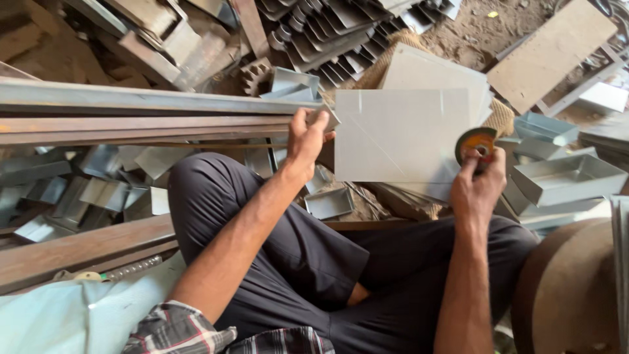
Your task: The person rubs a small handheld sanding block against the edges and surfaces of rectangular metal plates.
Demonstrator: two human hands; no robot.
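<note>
My left hand [304, 139] grips a small folded grey metal piece [325, 118] at the left edge of a flat grey sheet-metal plate [400, 134]. The plate lies on top of a stack of similar sheets in front of my knees. My right hand [479, 183] holds a round grinding disc [476, 142], green and orange with a metal centre, against the plate's right edge. I sit cross-legged in dark trousers [301, 255], with both forearms reaching forward.
Long steel bars [131, 105] run across the left. Folded metal trays [567, 177] are stacked at the right, scrap offcuts [98, 190] lie at the left, bent channels [341, 33] are piled behind. A brown board [550, 52] rests at the top right.
</note>
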